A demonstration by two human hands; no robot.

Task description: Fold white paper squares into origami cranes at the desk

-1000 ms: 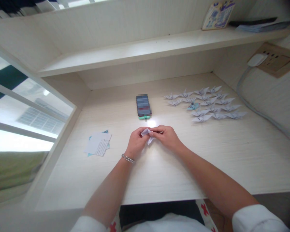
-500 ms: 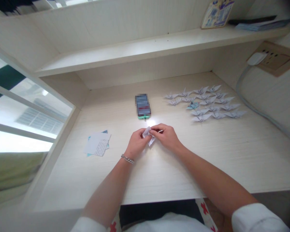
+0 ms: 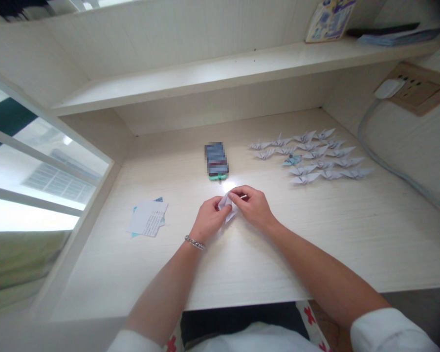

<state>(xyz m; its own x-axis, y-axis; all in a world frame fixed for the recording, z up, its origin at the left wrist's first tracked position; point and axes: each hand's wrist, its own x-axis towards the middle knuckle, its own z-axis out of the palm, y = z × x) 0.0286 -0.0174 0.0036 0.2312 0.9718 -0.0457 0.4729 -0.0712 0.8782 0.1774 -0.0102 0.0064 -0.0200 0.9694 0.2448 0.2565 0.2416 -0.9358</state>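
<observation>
Between both hands is a small piece of folded white paper (image 3: 229,213), partly covered by the fingers. My left hand (image 3: 209,218), with a silver chain bracelet (image 3: 194,242) at the wrist, pinches its left side, thumb on top. My right hand (image 3: 254,207) grips the upper right part between thumb and fingers. Beyond the hands, to the right, several white folded paper cranes (image 3: 328,173) stand in rows, with one blue paper crane (image 3: 292,160) among them.
A phone (image 3: 216,161) with a green edge lies ahead of the hands. On the left is a small stack of paper sheets (image 3: 148,218), the top one with writing. A grey cable (image 3: 370,146) runs from the wall socket (image 3: 420,90) down the right side. A shelf (image 3: 190,80) spans the back.
The right thumb and fingertips have shifted slightly up along the paper, and the left thumb has moved a little to the right. Everything else on the desk stays in place.
</observation>
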